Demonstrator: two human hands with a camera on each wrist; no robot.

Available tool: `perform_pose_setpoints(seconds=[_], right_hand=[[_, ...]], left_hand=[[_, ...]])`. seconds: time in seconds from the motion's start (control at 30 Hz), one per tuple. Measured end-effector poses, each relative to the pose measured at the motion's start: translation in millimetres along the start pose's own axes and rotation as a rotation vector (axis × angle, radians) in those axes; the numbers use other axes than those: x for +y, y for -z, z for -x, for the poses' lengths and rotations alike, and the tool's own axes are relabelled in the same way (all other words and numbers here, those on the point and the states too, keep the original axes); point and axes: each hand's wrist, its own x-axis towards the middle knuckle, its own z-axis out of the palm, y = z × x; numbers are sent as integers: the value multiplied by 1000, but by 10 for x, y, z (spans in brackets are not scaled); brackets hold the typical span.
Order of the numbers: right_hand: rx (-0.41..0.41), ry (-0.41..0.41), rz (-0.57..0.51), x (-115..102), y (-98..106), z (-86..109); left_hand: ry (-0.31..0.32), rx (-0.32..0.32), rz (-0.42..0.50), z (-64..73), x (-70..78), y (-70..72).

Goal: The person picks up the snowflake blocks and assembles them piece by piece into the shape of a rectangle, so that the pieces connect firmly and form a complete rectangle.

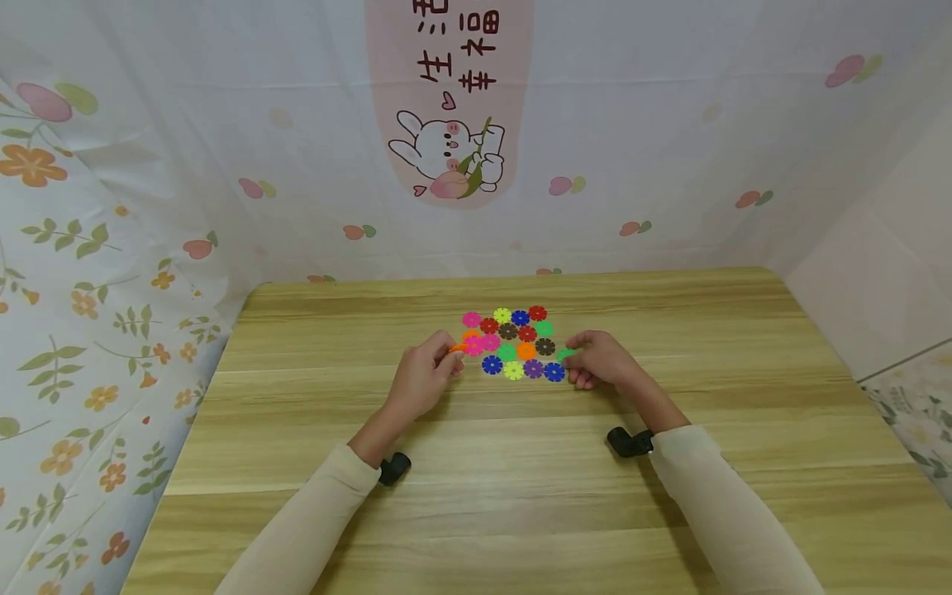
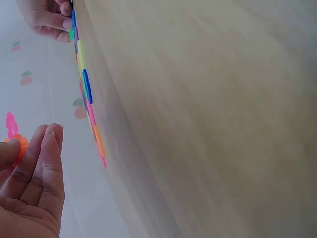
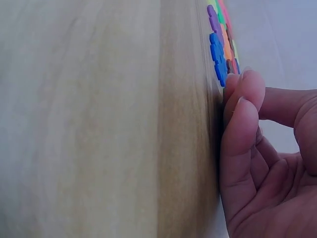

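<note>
My left hand (image 1: pixel 424 376) pinches an orange snowflake disc (image 2: pixel 23 145) between thumb and fingers. Joined to it is a pink snowflake disc (image 2: pixel 11 125), held up off the table in the left wrist view. At the right end of a group of flat, notched discs, my right hand (image 1: pixel 601 361) pinches a green snowflake disc (image 1: pixel 567 354) by its edge. Its curled fingers hide that disc in the right wrist view. Close beside those fingertips lies a blue disc (image 3: pixel 218 59). Between the hands lie a purple disc (image 1: pixel 533 368), a yellow disc (image 1: pixel 513 370) and several more.
The discs lie in rough rows on a wood-grain table (image 1: pixel 491 479), toward its far edge. Behind rises a white cloth backdrop (image 1: pixel 632 149) with a rabbit print. A flowered cloth (image 1: pixel 97 330) hangs at the left. Small black devices (image 1: pixel 628 442) sit at both wrists.
</note>
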Motion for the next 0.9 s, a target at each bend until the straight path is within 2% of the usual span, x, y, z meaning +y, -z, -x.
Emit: perform_pose_setpoints(seconds=[0.27, 0.63, 0.9], right_hand=[[5, -28, 29, -12, 33, 12], [-16, 14, 88, -23, 57, 58], [17, 53, 114, -148, 74, 131]], left_hand=[[17, -11, 13, -14, 24, -3], [98, -17, 45, -11, 62, 0], [131, -23, 69, -29, 97, 13]])
